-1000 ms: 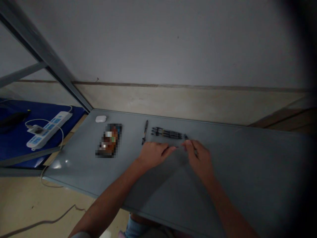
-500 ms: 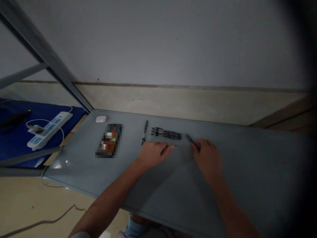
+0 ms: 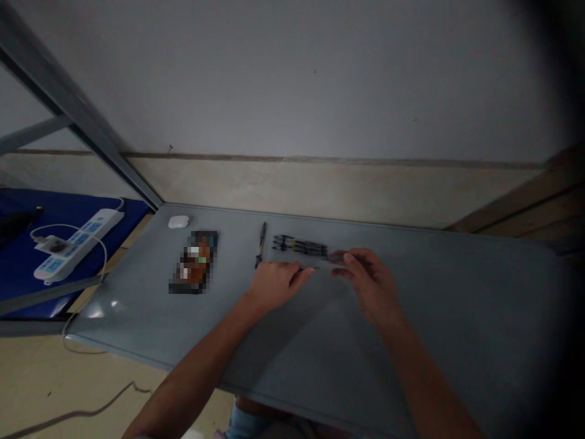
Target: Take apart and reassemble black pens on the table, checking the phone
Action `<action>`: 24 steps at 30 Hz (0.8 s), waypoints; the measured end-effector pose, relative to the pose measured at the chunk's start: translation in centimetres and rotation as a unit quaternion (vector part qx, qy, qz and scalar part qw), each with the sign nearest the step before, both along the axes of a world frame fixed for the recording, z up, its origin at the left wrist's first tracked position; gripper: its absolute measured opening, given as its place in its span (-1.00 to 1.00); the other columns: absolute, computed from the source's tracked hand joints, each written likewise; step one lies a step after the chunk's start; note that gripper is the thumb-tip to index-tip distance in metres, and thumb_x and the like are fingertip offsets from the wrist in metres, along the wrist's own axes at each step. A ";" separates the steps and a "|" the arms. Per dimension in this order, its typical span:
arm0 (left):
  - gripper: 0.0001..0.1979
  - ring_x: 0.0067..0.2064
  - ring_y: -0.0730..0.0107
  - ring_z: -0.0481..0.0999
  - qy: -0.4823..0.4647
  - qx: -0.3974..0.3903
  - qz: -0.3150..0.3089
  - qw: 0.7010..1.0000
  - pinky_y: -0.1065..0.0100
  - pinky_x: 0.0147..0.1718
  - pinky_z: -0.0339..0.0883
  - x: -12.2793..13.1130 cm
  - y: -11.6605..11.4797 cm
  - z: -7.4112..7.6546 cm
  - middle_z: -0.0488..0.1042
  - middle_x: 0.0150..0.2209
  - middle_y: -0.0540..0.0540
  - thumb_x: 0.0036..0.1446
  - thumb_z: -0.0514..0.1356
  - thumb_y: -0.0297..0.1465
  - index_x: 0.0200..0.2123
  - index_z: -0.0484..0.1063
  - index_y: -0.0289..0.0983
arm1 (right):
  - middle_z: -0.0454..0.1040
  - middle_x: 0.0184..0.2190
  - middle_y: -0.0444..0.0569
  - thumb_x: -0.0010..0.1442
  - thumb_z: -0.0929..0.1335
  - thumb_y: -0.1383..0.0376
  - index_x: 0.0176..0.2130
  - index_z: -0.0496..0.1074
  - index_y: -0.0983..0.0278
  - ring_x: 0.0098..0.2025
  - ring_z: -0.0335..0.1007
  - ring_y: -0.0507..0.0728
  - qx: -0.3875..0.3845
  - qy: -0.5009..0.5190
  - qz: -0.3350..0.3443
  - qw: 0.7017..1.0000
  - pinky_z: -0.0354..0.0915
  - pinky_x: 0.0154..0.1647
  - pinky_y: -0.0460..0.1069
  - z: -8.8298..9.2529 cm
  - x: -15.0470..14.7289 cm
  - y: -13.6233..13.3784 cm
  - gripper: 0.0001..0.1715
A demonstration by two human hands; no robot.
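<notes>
Both hands rest on a grey table [image 3: 457,305]. My left hand [image 3: 276,284] is closed, its fingers pinched on a thin dark pen part that lies flat, its tip pointing right. My right hand [image 3: 370,283] is closed in a pinch on a small dark pen piece [image 3: 336,258] held just right of the left fingertips. Just beyond the hands lies a row of black pens [image 3: 299,246], side by side. A single dark pen [image 3: 261,243] lies to their left, pointing away from me.
A blurred dark flat object [image 3: 194,268] lies left of the pens, with a small white case [image 3: 178,222] behind it. Off the table's left edge a white power strip [image 3: 73,241] with a cable sits on a blue surface [image 3: 18,268]. A wall stands behind.
My right hand swung out to the right with a dark pen piece, then came back left toward the left hand's fingertips. The left hand stayed put. The view shifted slightly.
</notes>
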State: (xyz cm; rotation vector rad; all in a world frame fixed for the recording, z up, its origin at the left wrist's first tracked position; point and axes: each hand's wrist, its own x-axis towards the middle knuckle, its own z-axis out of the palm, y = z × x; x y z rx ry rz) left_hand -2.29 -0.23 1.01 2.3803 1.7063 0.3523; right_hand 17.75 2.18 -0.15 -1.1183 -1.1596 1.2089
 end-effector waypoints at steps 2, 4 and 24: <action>-0.38 -0.40 0.34 0.54 0.002 -0.002 0.003 1.000 0.38 -0.46 0.15 0.0 0.0 0.0 0.57 -0.42 -0.11 0.34 -0.21 -0.02 -0.36 0.49 -0.26 | 0.58 -0.30 -0.03 0.16 0.41 0.06 -0.30 0.30 0.16 -0.28 0.57 0.18 -0.026 0.042 0.046 0.998 0.48 -0.26 0.10 0.1 -0.3 -0.2 -0.72; -0.38 -0.41 0.33 0.54 0.002 -0.002 0.005 1.000 0.38 -0.46 0.15 0.1 0.0 -0.1 0.57 -0.42 -0.11 0.34 -0.21 -0.02 -0.35 0.50 -0.25 | 0.59 -0.38 -0.06 0.17 0.40 0.05 -0.31 0.25 0.14 -0.30 0.59 0.20 -0.050 0.045 0.074 0.995 0.50 -0.23 0.14 0.3 -0.7 -0.5 -0.70; -0.36 -0.39 0.32 0.54 -0.005 -0.011 0.012 1.000 0.38 -0.40 0.25 0.1 0.0 0.1 0.57 -0.41 -0.13 0.34 -0.22 -0.01 -0.36 0.51 -0.25 | 0.63 -0.38 -0.02 0.21 0.31 -0.04 -0.34 0.13 0.11 -0.29 0.61 0.29 -0.067 0.030 0.083 0.994 0.49 -0.37 0.16 1.0 -0.8 -0.7 -0.65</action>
